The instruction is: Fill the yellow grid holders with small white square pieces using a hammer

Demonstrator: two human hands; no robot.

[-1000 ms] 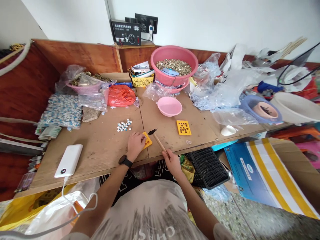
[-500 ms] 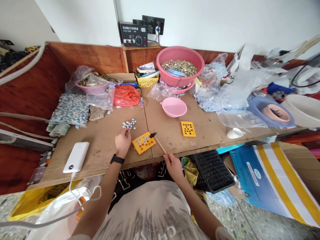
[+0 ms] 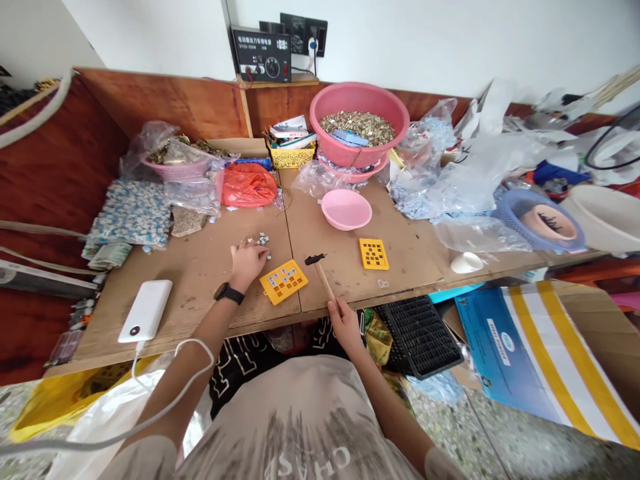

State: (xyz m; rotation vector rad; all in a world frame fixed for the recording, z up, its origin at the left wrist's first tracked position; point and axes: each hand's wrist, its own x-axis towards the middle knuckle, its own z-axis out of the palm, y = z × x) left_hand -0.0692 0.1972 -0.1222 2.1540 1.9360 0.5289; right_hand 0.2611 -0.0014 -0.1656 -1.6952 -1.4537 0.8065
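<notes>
Two hands are working near centre frame: the right hand (image 3: pixel 345 319) is gripping a hammer (image 3: pixel 324 280), the left hand (image 3: pixel 247 262) is curling its fingers, any pinch unclear. A dipping hammer could be jolting the yellow tray (image 3: pixel 288 292), lower centre; hasty picking could be scattering the small pieces (image 3: pixel 264 238) above it.

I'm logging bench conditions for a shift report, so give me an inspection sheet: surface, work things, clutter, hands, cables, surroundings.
Surface: brown table, dark marks, a seam.
Work things: near tray, some cells filled blue; second tray to its right; small pieces in a loose pile.
Clutter: red bag, plastic bags, pink basin of metal bits.
Hands: left hand at the pile; right hand gripping the hammer handle.
Cables: white cable from the power bank, crossing the left forearm in view.
Surroundings: black crate, blue carton below table level.
</notes>
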